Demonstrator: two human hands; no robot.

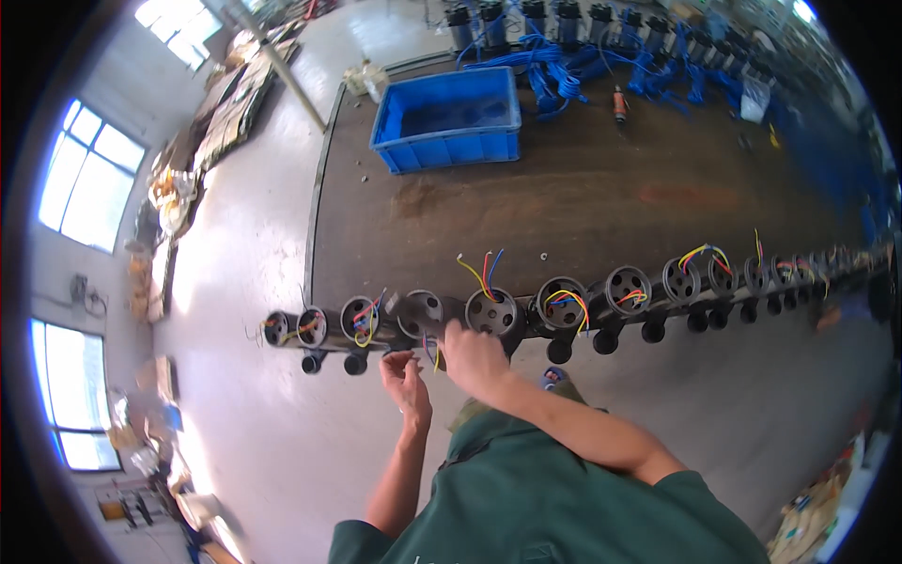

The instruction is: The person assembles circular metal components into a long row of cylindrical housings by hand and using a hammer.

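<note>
A long row of black cylindrical motor housings [491,315] stands along the table's near edge, with coloured wires coming from several open tops. My right hand [476,364] is closed beside one housing [420,313], its fingertips partly hidden and slightly blurred; what they grip does not show clearly. Thin blue and yellow wires [429,350] hang from that housing, between my two hands. Just below it, my left hand [406,383] is raised with its fingers loosely bent and apart from the thumb. Nothing shows in it.
A blue plastic crate [451,155] sits on the brown table [583,188]. At the back are several dark pump motors [568,23] with coiled blue cables [554,80]. An orange-handled tool [619,105] hangs or stands there. Dark round stubs [559,352] jut out below the row.
</note>
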